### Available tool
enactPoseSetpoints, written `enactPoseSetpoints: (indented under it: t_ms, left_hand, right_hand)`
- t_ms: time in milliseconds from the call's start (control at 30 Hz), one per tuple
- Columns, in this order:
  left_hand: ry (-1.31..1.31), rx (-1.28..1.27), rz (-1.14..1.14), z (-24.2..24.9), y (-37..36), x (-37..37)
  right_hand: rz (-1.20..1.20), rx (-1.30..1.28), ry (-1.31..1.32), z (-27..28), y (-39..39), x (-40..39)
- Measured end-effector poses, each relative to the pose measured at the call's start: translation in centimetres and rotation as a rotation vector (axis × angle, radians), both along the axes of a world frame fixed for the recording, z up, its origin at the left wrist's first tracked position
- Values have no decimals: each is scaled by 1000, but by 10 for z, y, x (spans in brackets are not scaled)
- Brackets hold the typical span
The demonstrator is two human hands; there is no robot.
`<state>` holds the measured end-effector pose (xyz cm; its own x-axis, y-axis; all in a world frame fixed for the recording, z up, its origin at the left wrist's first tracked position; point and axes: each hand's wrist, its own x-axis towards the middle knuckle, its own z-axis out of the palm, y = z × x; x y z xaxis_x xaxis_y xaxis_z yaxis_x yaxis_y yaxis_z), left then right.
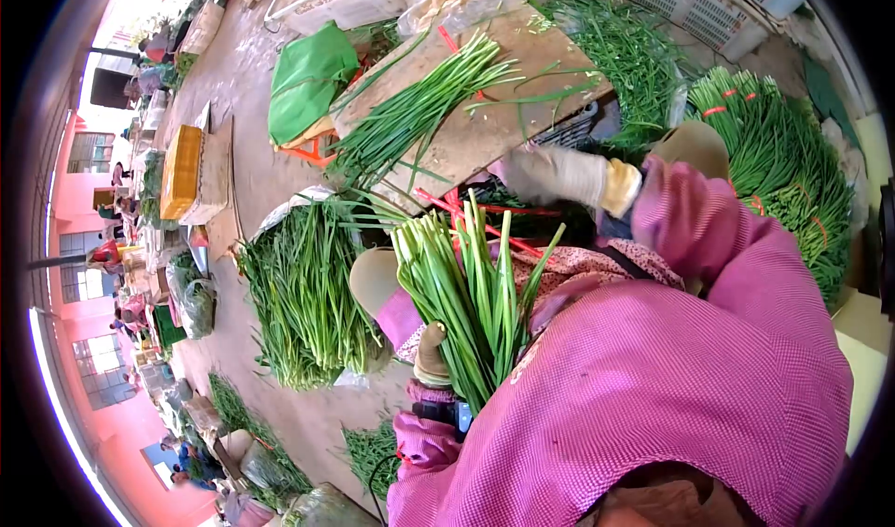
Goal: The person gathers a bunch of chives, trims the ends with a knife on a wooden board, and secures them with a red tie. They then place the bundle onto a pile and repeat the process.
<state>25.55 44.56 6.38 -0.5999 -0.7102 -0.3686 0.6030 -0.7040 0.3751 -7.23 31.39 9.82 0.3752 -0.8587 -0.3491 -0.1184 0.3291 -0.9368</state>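
Observation:
My left hand [431, 354], in a worn glove, is closed around a thick bunch of garlic chives [466, 294], held in front of my body with the pale cut ends upward. My right hand [559, 174], gloved and blurred by motion, is beside the near edge of a wooden board [550, 117]; its fingers do not show clearly. Red strips [508, 238] lie between the hand and the bunch, across my lap. On the board is a looser pile of chives [424, 107] with another red strip under it.
A large heap of chives [303, 294] lies on the floor at left. Tied bundles [774, 154] are stacked at right. Loose leaves [625, 61] lie behind the board, near a plastic crate [685, 9]. A green bag [312, 84] sits left of the board. Other people work far left.

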Motion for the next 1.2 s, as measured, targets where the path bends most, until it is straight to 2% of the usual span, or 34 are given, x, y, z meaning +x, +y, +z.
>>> enactPoseSetpoints:
  t_ms: [33, 133, 167, 267, 333, 367, 400, 467, 500, 533, 600, 633, 700, 767, 800, 867, 900, 933, 967, 1033, 1067, 1100, 1133, 1167, 1200]
  left_hand:
    - [-38, 7, -3, 5, -1, -3]
    - [-83, 32, -6, 8, 1, -5]
    - [-78, 41, 12, 7, 3, -6]
    - [-35, -12, 6, 5, 3, -6]
    - [-26, 0, 41, 10, 4, -8]
    - [-50, 3, 78, 11, 5, -11]
    - [-54, 3, 73, 11, 6, -11]
    - [-116, 12, 76, 11, 4, -15]
    - [-122, 4, 45, 13, 3, -15]
    - [-121, 1, 46, 13, 2, -17]
    - [-116, 33, -15, 15, 4, -18]
    - [-247, 33, -56, 24, 3, -17]
    - [-339, 32, -116, 38, 1, -20]
    - [-345, 30, -108, 47, 2, -27]
    - [-456, 61, -106, 56, 4, -29]
    - [-310, 124, -87, 31, 16, -23]
    - [-253, 102, -153, 31, 13, -24]
    - [-268, 90, -112, 45, 12, -38]
    - [-271, 75, -131, 45, 9, -41]
    - [-182, 31, -154, 54, 1, -51]
    - [-77, 41, -80, 45, 4, -55]
    - [-55, 40, -97, 38, 3, -51]
    - [-31, 39, -113, 31, 3, -48]
    - [-102, 62, -141, 22, 2, -40]
    - [-59, 62, -129, 18, 2, -39]
  right_hand:
    - [249, 266, -45, 0, 7, -5]
    - [316, 352, 22, 15, 51, 2]
    - [306, -29, 1, -3, 48, 1]
    - [46, -415, 767, 25, 47, -19]
    - [303, -134, 850, 63, 42, -30]
    - [537, -11, 867, 61, 40, -28]
    - [660, -63, 912, 60, 51, -25]
    - [863, 5, 276, 8, 59, -16]
    - [861, 4, 277, -32, 60, -3]
    - [792, 10, -119, -73, 60, 15]
    - [709, 20, -520, -80, 55, 36]
    - [654, -58, -358, -53, 48, 46]
    - [509, -289, -330, -39, 38, 74]
    - [436, -228, -495, -24, 44, 76]
    - [369, -515, -218, -32, 41, 76]
    - [482, -383, 6, -11, 40, 71]
    - [445, -414, 35, -23, 39, 77]
    - [405, -445, 71, -39, 40, 86]
    - [363, -313, -47, -47, 39, 91]
    - [378, -274, 60, -46, 38, 95]
    - [404, -292, 128, -53, 34, 98]
    - [460, -277, 172, -20, 32, 85]
    - [648, -47, 240, -3, 22, 82]
    - [625, -155, 148, -22, 20, 81]
    - [602, -261, 55, -22, 18, 81]
